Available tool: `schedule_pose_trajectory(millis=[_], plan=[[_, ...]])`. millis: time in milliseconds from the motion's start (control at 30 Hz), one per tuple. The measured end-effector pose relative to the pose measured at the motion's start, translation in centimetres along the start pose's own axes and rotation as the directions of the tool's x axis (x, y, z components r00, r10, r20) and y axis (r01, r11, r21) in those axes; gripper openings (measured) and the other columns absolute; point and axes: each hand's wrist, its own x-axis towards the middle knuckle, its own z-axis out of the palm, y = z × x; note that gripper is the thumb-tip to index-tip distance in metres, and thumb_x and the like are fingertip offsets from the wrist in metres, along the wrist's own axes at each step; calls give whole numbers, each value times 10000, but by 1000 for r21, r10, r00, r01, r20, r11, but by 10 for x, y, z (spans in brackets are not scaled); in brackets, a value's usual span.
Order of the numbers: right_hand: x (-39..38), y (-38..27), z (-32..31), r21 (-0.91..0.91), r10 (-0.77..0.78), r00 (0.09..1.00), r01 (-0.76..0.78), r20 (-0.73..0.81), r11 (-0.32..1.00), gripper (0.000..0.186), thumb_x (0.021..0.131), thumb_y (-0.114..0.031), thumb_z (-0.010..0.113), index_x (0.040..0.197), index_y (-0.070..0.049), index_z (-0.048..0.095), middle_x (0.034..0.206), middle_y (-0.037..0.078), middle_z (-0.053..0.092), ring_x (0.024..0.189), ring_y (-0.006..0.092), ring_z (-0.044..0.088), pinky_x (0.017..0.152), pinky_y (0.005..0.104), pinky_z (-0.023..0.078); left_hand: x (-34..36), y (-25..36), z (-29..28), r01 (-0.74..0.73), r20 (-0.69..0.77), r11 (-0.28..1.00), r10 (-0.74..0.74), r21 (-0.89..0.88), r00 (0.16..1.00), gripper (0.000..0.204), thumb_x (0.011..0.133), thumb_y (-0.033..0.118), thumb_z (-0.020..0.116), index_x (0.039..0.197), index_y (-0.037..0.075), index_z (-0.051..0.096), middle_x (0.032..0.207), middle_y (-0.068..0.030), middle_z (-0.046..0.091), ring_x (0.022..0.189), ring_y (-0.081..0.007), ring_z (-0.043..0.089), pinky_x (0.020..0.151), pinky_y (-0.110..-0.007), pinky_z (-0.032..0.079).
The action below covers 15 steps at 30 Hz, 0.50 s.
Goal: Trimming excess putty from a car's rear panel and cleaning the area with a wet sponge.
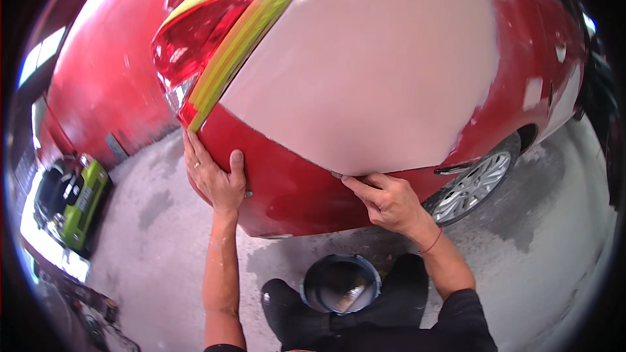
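In front of me is the rear corner of a red car, its fender covered by a large patch of dull pinkish filler or primer [372, 58]. Yellow-green masking tape [228, 58] borders the red tail light [195, 39]. My left hand [218, 173] lies on the red bumper [293, 195] below the tail light, fingers stretched and thumb apart, holding nothing. At the seam between patch and bumper, my right hand [386, 199] is closed with its index finger pressed to the edge. A small greyish bit [336, 175] shows at that fingertip, too small to name.
A dark bucket [310, 296] of water, with a light-coloured object inside, stands between my knees. To the right is the car's silver wheel [473, 186]. A bright green machine or box [81, 205] sits by the red wall [120, 65] at left. The floor is grey concrete.
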Motion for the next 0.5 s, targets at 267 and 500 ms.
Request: schedule_pose_trajectory(millis=[267,500], plan=[[5,-10,20,-38,10,1000,-10,-12,999,558,780,25,666,1320,-114,689,925,85,677,786,243,699,681,355,610,-1,0,-1,-14,-6,999,14,36,1000,945,983,588,556,1597,-66,260,1595,-307,368,1483,-447,348,1217,-502,263],[-9,-9,23,148,72,984,-48,-165,988,294,928,-59,665,1221,-41,657,777,123,676,681,301,696,582,390,571,-1,-4,1,-26,-19,1000,27,13,999,940,999,610,531,1595,-66,264,1584,-321,371,1474,-464,352,1210,-505,272]])
